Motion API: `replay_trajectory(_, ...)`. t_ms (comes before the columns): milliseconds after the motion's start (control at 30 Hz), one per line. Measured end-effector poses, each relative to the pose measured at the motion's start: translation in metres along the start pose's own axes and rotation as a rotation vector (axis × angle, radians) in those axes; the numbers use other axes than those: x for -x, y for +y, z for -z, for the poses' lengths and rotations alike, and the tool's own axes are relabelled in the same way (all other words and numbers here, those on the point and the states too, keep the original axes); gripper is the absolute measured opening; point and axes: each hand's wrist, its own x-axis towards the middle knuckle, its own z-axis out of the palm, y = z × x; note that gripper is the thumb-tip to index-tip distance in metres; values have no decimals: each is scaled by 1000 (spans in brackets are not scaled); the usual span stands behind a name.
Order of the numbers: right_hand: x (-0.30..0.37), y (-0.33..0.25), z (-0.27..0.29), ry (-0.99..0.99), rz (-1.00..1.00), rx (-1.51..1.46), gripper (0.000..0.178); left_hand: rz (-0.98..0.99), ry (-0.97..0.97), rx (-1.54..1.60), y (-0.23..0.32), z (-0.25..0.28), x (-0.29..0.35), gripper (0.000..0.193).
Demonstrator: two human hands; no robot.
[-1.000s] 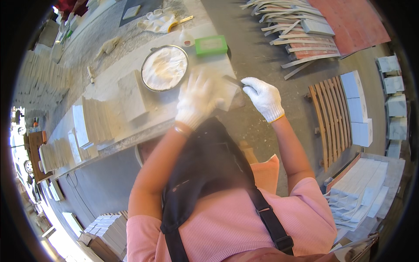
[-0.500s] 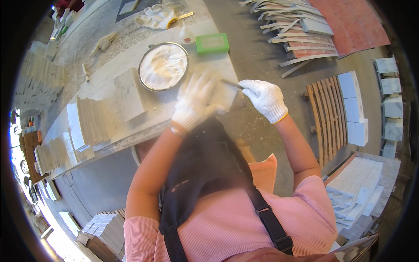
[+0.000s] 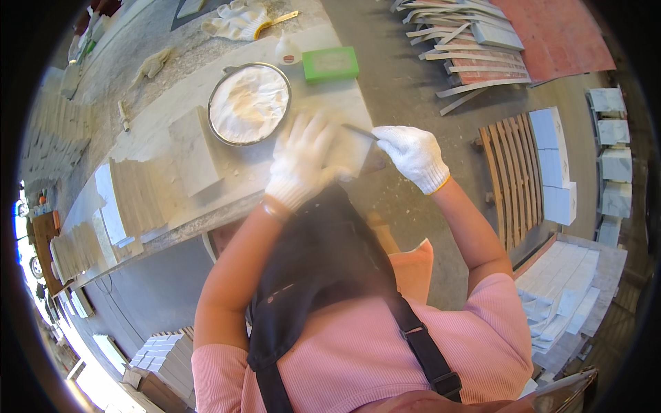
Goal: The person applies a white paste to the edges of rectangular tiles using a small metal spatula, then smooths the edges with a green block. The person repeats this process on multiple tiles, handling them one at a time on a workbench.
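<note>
My left hand [image 3: 301, 164], in a white knitted glove, lies with fingers stretched out over the pale slab surface near the table edge; the picture is hazy there. My right hand [image 3: 412, 157], also in a white glove, is closed around a narrow dark-bladed tool like a small spatula [image 3: 359, 131]. Its blade points left toward my left hand's fingers. Its handle is hidden in my fist. Just beyond my left hand stands a round metal-rimmed pan [image 3: 249, 104] with crumpled white material in it.
Beyond the pan are a green box [image 3: 330, 65], a white bottle [image 3: 288, 51] and spare gloves [image 3: 237, 20]. Thin tile stacks [image 3: 136, 193] line the table's left. A wooden pallet [image 3: 511, 182] with white boxes [image 3: 553, 165] and a loaded tile stack [image 3: 561, 282] stand right.
The scene has shifted slightly left and up in view. Both hands keep nearly the same pose, with the spatula-like tool still in my right hand.
</note>
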Motion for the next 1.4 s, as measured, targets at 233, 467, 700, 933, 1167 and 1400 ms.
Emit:
replay_trajectory(233, 4, 2, -20, 24, -9, 52, 20, 18, -13, 2, 0, -1, 0, 95)
replay_trajectory(467, 3, 4, -20, 50, -64, -60, 24, 0, 2, -59, -1, -4, 0, 102)
replay_trajectory(700, 5, 4, -6, -29, -475, -508, 31, -109, -145, -139, 8, 2, -4, 106)
replay_trajectory(933, 13, 10, -1, -59, -599, -761, 33, -199, 23, -122, 23, -6, -16, 69)
replay_trajectory(1167, 17, 15, 17, 2, -625, -786, 22, -257, 207, 56, 24, 33, -16, 41)
replay_trajectory(1400, -15, -24, 60, 41, -468, -882, 14, 146, 273, 709, 22, 59, -9, 32)
